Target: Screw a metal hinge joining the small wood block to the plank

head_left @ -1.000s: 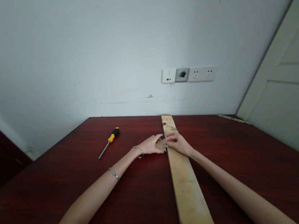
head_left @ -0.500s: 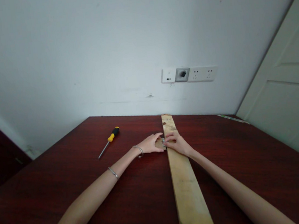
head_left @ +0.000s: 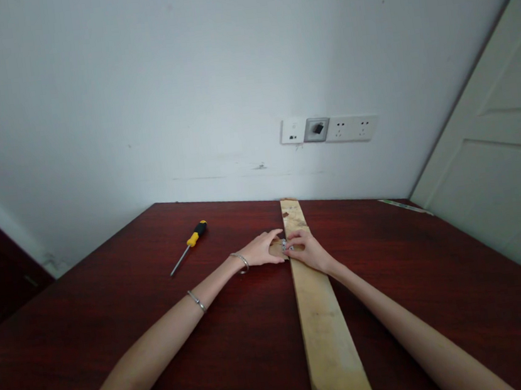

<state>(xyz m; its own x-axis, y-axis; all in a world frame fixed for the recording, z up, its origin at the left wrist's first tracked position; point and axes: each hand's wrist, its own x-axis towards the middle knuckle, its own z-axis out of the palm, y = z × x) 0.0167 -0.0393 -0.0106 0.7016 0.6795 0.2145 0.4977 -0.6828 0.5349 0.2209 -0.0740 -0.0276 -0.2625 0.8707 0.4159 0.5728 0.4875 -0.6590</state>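
Note:
A long pale wooden board lies lengthwise on the dark red table. Against its left edge, near the far end, is a small wooden piece, with the thumb and fingers of my left hand curved around it. A small silvery metal fitting sits where this piece meets the board; its exact kind is too small to tell. The fingertips of my right hand pinch at the fitting from the right, the hand resting over the board. My fingers partly hide the fitting.
A screwdriver with a yellow and black handle lies to the left on the table. Wall sockets are set in the white wall behind. A flat strip lies at the far right edge, near a white door.
Both hands stay in nearly the same place. The right fingers have shifted slightly at the metal fitting, and a little more of it shows. The view has moved very slightly.

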